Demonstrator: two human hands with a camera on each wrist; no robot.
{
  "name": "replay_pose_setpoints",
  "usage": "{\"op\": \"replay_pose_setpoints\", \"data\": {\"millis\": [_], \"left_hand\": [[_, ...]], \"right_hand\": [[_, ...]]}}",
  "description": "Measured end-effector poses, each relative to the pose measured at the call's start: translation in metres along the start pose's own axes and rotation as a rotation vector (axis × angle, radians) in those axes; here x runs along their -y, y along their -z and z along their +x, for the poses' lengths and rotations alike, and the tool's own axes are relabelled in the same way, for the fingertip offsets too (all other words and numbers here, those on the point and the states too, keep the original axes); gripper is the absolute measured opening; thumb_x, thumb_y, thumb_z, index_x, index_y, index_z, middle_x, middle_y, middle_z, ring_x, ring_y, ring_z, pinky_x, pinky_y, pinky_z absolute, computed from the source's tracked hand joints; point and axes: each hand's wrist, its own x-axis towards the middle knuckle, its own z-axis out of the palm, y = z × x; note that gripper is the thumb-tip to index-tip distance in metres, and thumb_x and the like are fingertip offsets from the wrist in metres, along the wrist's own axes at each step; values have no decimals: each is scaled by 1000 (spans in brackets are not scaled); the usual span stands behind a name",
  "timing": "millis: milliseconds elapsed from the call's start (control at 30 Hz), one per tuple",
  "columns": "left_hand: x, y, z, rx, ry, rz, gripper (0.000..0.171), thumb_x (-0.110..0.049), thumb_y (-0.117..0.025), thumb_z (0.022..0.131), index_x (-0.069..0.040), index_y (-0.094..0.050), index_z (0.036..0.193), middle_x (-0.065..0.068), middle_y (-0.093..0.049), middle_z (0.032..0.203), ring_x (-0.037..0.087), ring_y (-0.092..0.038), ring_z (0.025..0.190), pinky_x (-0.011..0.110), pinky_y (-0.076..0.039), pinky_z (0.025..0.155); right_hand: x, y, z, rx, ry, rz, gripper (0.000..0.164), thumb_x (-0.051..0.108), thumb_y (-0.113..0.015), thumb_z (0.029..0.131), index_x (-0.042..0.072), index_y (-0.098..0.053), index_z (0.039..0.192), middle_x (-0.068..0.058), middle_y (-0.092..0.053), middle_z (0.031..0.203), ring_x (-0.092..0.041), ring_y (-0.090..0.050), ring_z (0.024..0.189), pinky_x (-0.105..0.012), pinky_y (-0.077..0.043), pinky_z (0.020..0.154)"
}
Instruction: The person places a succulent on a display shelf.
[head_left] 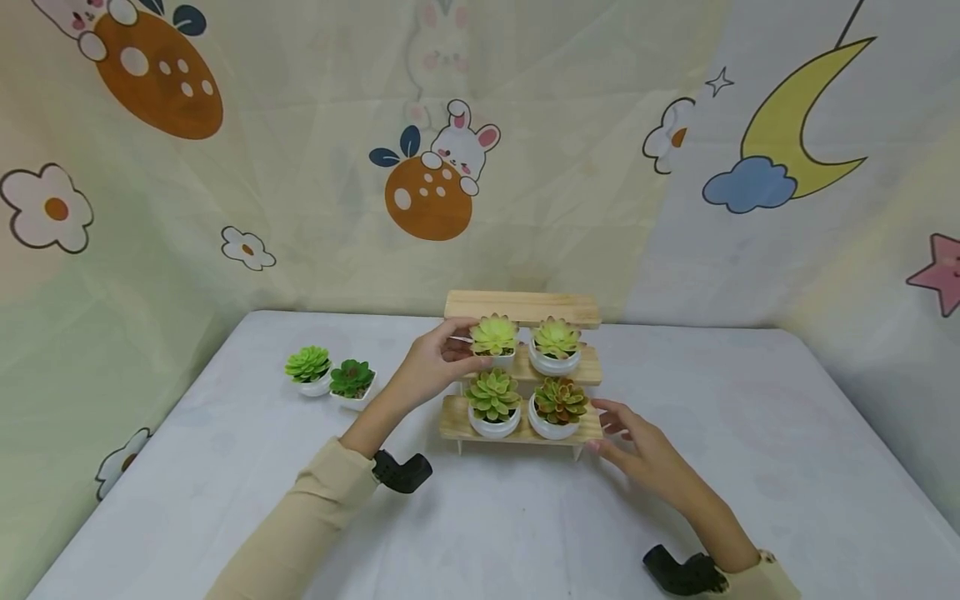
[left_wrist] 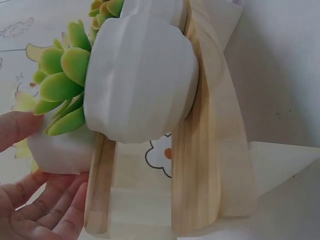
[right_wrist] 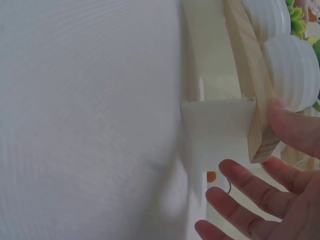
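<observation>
Here we are at the wooden stand [head_left: 453, 417], and the left hand [head_left: 431, 362] has the action: thumb and fingers curled round the white pot of the pale green plant [head_left: 494, 336], at the left of the middle board [head_left: 591, 365]. The pot looks seated or very nearly so; whether its weight is fully on the wood, I can't tell. Down on the right, the right hand [head_left: 637, 446] is loose and spread, its thumb touching the end of the lower board, apparently steadying it.

Alongside the held pot sits the yellow-green plant [head_left: 557, 338]; below, the green plant [head_left: 492, 395] and the reddish plant [head_left: 559, 401] share the lower board. So this looks like the placing step, probably the fourth pot being settled.

The next move calls for a clean release, fingers backing out without catching leaves or nudging the pot in front. Then, I'd judge, over to the left side of the surface [head_left: 517, 517], where the bright green plant [head_left: 307, 364] and dark green plant [head_left: 352, 378] wait, with the top board [head_left: 521, 308] their likely home.
</observation>
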Motion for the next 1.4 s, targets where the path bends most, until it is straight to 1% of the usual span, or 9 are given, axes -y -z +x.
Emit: {"op": "replay_pose_setpoints", "data": {"millis": [167, 400, 567, 800, 1167, 1300, 1400], "left_hand": [[1, -1, 1, 13, 8, -2, 55, -28, -70, 83, -18, -48, 133, 6, -54, 121, 21, -57, 108, 35, -49, 92], [0, 1, 1, 34, 34, -50, 55, -27, -70, 83, -18, -47, 132, 7, -52, 124, 22, -55, 112, 37, -47, 95], [-1, 1, 1, 42, 46, -66, 55, -27, -70, 83, -18, -46, 133, 6, -51, 125, 22, -54, 114, 37, -46, 96], [-1, 1, 1, 46, 43, -77, 60, -25, -70, 83, -15, -43, 136, 9, -49, 128, 24, -52, 115, 38, -45, 97], [-1, 1, 1, 61, 72, -86, 57, -26, -69, 84, -11, -43, 133, 11, -48, 129, 25, -51, 116, 40, -43, 99], [-1, 2, 0, 63, 68, -86, 58, -26, -69, 84, -10, -42, 133, 11, -48, 130, 25, -51, 116, 40, -43, 99], [-1, 3, -2, 55, 59, -90, 57, -26, -70, 84, -11, -43, 132, 10, -49, 129, 24, -52, 116, 39, -45, 97]], "right_hand": [[0, 0, 0, -5, -1, 2, 51, 20, -65, 88, 4, -45, 132, -11, -63, 107, -27, -60, 98, -48, -48, 82], [0, 0, 1, -4, -8, 9, 51, 20, -65, 87, 4, -45, 132, -11, -62, 107, -26, -59, 97, -47, -48, 82], [-1, 0, 1, -6, -17, 7, 52, 21, -65, 87, 4, -45, 132, -12, -62, 107, -27, -59, 97, -46, -48, 82], [0, 0, 2, -4, -24, 0, 53, 22, -65, 88, 3, -45, 132, -13, -62, 107, -28, -59, 98, -45, -48, 81], [1, 1, 1, 8, -44, -15, 54, 24, -64, 88, 4, -44, 134, -14, -62, 110, -27, -59, 98, -46, -48, 82], [1, 1, 1, 12, -53, -13, 54, 24, -64, 88, 4, -44, 134, -14, -61, 110, -27, -58, 99, -45, -48, 82], [1, 1, 1, 15, -55, -13, 54, 25, -64, 88, 4, -44, 134, -13, -61, 110, -27, -58, 99, -45, -48, 82]]}}
